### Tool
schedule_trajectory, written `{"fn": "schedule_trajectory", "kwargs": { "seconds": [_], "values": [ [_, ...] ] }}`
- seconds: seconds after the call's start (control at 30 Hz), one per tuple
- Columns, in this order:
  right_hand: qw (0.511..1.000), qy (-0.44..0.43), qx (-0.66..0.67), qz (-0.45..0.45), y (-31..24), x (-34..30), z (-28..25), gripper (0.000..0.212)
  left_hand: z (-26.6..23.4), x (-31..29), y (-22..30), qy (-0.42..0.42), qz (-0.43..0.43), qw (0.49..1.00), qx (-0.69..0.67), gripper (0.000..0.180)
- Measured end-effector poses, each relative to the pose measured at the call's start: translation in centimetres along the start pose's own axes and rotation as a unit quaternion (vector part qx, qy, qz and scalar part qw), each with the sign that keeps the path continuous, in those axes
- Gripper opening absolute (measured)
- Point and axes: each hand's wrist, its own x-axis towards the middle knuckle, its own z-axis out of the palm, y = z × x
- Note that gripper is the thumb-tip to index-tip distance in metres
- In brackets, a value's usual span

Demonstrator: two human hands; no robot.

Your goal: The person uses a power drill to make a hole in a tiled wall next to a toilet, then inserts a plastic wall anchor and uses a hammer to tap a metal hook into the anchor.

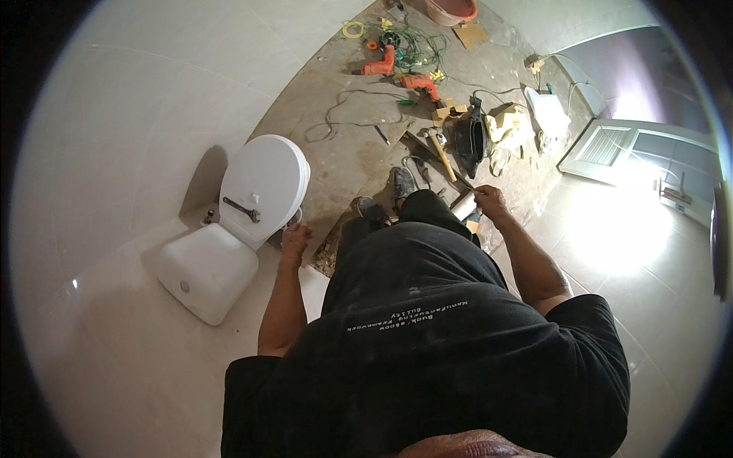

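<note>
My left hand [296,237] is closed, its fingers curled beside the right side of the white toilet [263,179]. Anything inside that hand is hidden. An adjustable wrench [242,209] lies on the shut toilet lid, with a small white scrap near it. Off to the right, my right hand [491,203] is closed, fingers pinched at the end of something thin and dark that I cannot make out. Just left of those fingers is a pale cylinder [463,206]. A hammer [443,155] with a wooden handle lies farther off on the floor.
Two red power drills [379,64] lie among tangled green wires [424,49]. Beyond my feet stands a black tool bag [470,141], next to a yellowish bag [510,128]. A reddish basin [450,11] sits at the far end. At right is a white door [611,156].
</note>
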Motion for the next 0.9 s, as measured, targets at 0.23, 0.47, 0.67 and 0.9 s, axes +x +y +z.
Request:
{"fn": "schedule_trajectory", "kwargs": {
  "seconds": [0.23,0.47,0.67,0.9],
  "values": [
    [0.998,0.039,-0.009,0.053,2.5,-3.1,-1.6,0.026,-1.6,-1.9,-3.9,0.02,-0.064,0.997,-0.045,0.039],
    [0.997,0.028,0.03,0.061,3.1,-5.8,0.0,0.026,-1.6,-1.5,-6.3,0.032,-0.096,0.994,-0.053,0.038],
    [0.995,-0.02,0.029,0.088,2.6,-8.7,0.8,0.035,-1.9,0.6,-3.9,-0.029,-0.041,0.998,-0.025,0.039],
    [0.989,-0.028,0.014,0.146,2.5,-11.4,1.4,0.033,-2.8,0.7,-3.3,-0.043,-0.005,0.998,-0.052,0.039]
  ]
}}
